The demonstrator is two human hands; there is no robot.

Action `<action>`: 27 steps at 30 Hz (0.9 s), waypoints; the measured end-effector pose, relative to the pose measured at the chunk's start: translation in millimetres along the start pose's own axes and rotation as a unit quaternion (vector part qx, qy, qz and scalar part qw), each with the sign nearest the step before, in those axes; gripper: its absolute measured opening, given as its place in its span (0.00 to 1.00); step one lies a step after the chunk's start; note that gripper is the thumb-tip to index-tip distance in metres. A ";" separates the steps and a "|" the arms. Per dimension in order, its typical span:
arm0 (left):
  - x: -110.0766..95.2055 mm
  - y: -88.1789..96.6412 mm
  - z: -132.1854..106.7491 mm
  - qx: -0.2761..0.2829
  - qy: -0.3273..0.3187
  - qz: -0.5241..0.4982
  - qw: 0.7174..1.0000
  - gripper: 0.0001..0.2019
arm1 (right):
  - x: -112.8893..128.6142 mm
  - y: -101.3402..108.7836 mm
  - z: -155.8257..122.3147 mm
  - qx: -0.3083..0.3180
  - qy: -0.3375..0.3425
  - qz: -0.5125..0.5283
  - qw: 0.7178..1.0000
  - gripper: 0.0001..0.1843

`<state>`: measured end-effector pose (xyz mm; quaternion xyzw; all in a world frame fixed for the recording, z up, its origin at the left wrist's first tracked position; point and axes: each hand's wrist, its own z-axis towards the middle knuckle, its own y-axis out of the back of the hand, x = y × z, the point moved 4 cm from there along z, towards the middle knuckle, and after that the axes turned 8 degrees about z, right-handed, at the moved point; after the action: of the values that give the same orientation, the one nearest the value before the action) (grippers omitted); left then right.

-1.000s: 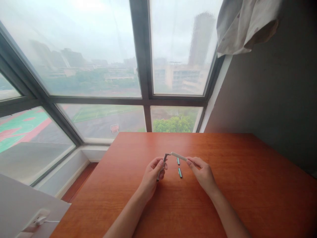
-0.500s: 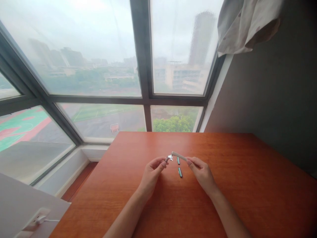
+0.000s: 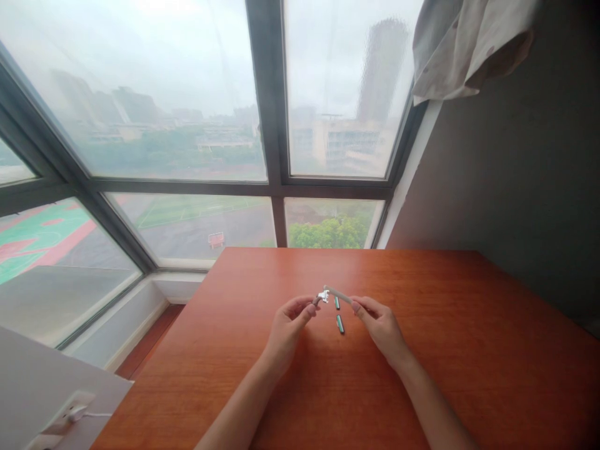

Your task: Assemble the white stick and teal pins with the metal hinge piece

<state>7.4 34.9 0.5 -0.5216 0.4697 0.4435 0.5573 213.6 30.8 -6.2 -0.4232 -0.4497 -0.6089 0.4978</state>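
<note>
Silver connector (image 3: 323, 295) on the razor handle (image 3: 338, 294) now shows bare. A second ago a dark strip hung from it in the left hand (image 3: 287, 328). Left fingertips are pinched closed right at the connector; the strip isn't visible now. Right hand (image 3: 382, 328) grips the handle's other end, above the wooden table (image 3: 469, 350) and two green cartridges (image 3: 340, 324).

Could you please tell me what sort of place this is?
Probably a room high up in a building: a wooden table by a large window overlooking sports courts far below, cloth hanging nearby.
</note>
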 end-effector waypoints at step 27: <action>14.7 7.3 7.1 0.022 0.000 -0.027 0.999 0.13 | 0.5 -4.4 -1.6 0.033 -0.007 0.042 0.999 0.17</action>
<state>3.1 42.5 -15.2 -0.5217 0.4648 0.4177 0.5808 209.1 29.6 -6.6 -0.4294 -0.4552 -0.5691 0.5335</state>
